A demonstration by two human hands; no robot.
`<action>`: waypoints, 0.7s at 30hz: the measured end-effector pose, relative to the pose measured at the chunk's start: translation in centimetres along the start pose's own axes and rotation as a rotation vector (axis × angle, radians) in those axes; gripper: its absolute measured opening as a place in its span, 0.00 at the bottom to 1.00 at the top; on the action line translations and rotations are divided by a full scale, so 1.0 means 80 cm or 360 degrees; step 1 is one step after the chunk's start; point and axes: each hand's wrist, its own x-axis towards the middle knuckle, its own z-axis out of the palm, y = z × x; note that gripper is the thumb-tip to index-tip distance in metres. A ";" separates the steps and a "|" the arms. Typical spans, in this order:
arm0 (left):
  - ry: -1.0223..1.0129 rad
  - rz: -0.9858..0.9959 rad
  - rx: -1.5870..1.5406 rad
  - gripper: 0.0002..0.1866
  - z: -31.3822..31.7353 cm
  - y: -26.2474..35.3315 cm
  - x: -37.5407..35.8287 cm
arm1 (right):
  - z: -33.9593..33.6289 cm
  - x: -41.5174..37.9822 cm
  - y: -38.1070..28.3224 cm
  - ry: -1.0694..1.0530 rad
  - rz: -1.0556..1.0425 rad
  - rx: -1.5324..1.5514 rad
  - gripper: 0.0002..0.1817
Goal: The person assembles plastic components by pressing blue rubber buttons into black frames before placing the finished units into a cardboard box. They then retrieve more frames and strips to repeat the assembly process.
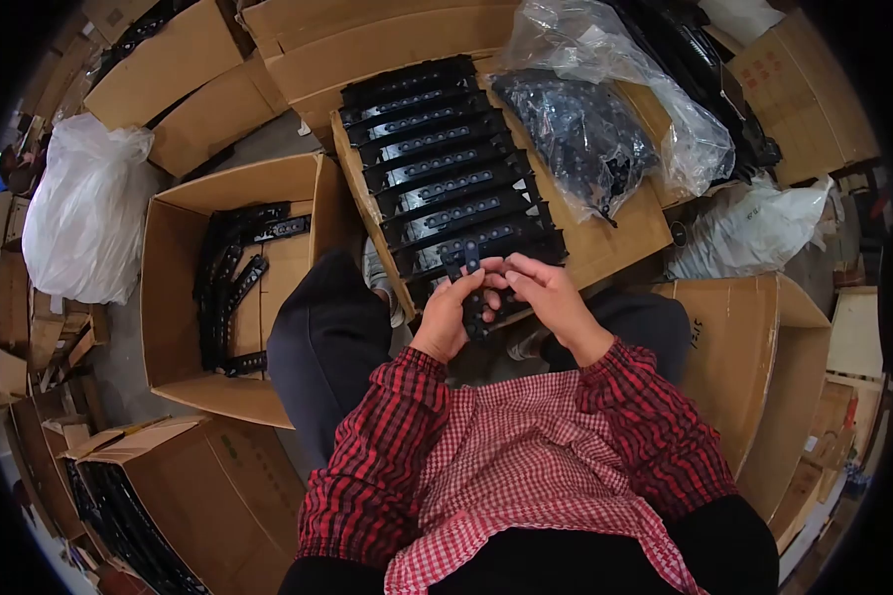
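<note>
My left hand [447,319] is closed around a small black strip with round studs [471,255], which sticks out above and below the fingers. My right hand [554,302] is beside it, thumb and forefinger pinched together near the strip's edge; what lies between those fingertips is too small to make out. Just beyond both hands, a row of long black plastic parts [442,188] lies side by side on a cardboard surface [605,243]. Each carries a studded strip along its middle.
A clear plastic bag of black pieces [580,134] lies right of the row. On the left, an open carton [184,367] holds black strips. Another open carton [729,332] stands at the right. A white plastic bag [84,213] is at far left; black parts fill a carton [208,496] at lower left.
</note>
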 end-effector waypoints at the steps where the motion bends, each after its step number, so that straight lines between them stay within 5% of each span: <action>1: -0.0221 -0.0054 -0.0009 0.15 0.005 0.000 -0.011 | 0.001 -0.014 0.000 -0.0010 0.0178 0.0368 0.15; 5: -0.0399 -0.0104 0.0297 0.14 0.027 0.006 -0.045 | 0.009 -0.041 -0.026 0.0003 0.0238 0.0683 0.17; 10: -0.0598 0.0050 0.0768 0.14 0.033 -0.004 -0.075 | 0.012 -0.069 -0.046 -0.0141 -0.0086 0.0094 0.08; 12: -0.0597 -0.0007 0.0704 0.14 0.039 0.003 -0.095 | 0.006 -0.079 -0.049 -0.0140 -0.0204 0.0081 0.06; 14: -0.0596 -0.0080 0.0636 0.15 0.041 0.012 -0.116 | -0.004 -0.094 -0.056 -0.0292 -0.0997 -0.0630 0.13; 17: -0.0651 -0.0238 0.0190 0.19 0.036 0.022 -0.141 | -0.008 -0.120 -0.070 -0.0356 -0.0997 -0.0632 0.19; 21: -0.0521 -0.0103 0.0290 0.18 0.027 0.017 -0.154 | -0.003 -0.134 -0.069 -0.0371 -0.1183 -0.0751 0.20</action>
